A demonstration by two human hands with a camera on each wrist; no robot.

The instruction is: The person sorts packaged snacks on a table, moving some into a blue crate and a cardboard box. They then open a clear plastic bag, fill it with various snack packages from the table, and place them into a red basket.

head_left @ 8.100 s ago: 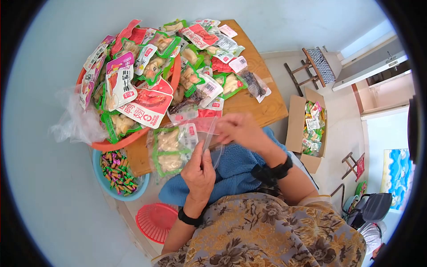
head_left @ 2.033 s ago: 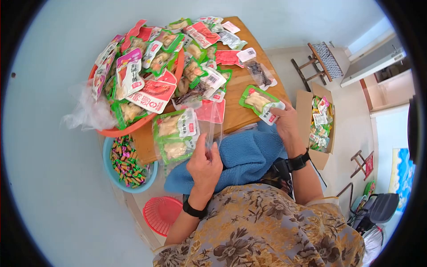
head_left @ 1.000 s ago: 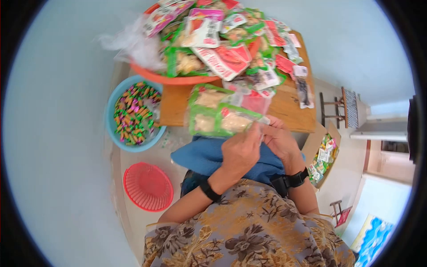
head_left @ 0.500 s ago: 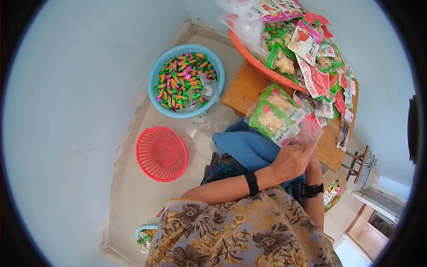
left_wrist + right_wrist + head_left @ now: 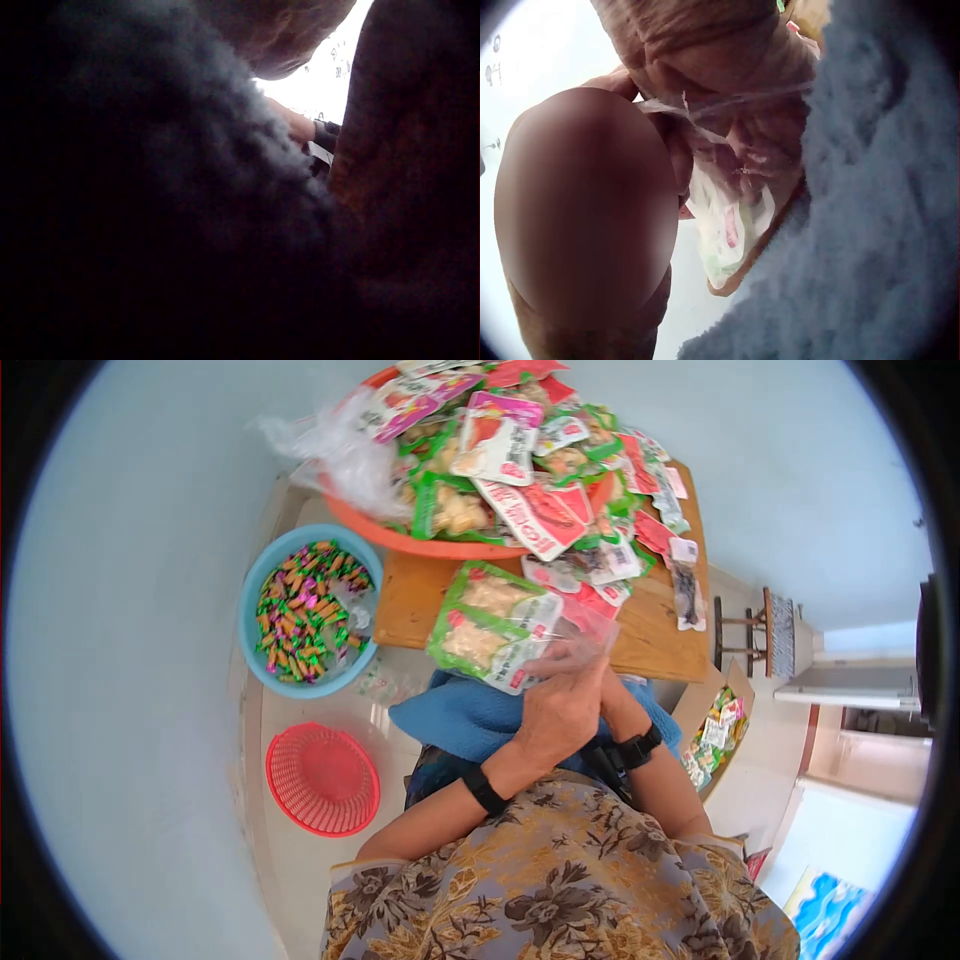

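Patterned cloth covers the person's front, nearest, with blue fabric beyond it. Above the fabric, the left hand has its fingers bent round the open end of a clear bag. The right hand sits just right of it, mostly hidden; how its fingers lie cannot be told. The bag, with green-edged packets inside, extends far and left of the left hand, over the wooden table's near edge. A red basket is left, a blue basin of wrapped sweets beyond it. Farther, an orange basin on the table brims with packets.
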